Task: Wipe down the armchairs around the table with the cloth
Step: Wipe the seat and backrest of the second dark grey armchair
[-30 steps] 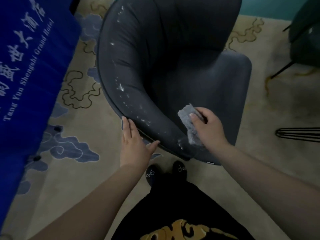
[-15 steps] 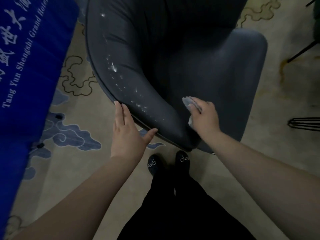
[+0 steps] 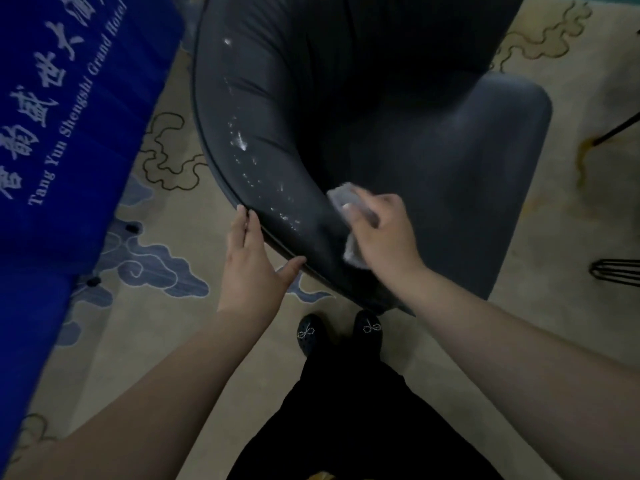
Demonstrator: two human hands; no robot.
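One armchair, one cloth, your two hands on it.

Your one dark armchair (image 3: 398,140) stands beside the blue tablecloth (image 3: 62,116) on the patterned carpet (image 3: 166,327), its curved arm dotted with white specks (image 3: 242,143). Your left hand (image 3: 251,261) lies flat, fingers straight, against the outer rim of that arm. Your right hand (image 3: 381,230) grips the single grey cloth (image 3: 349,199), pressing it onto the arm's inner side. Your two black shoes (image 3: 339,332) stand just below the armchair.
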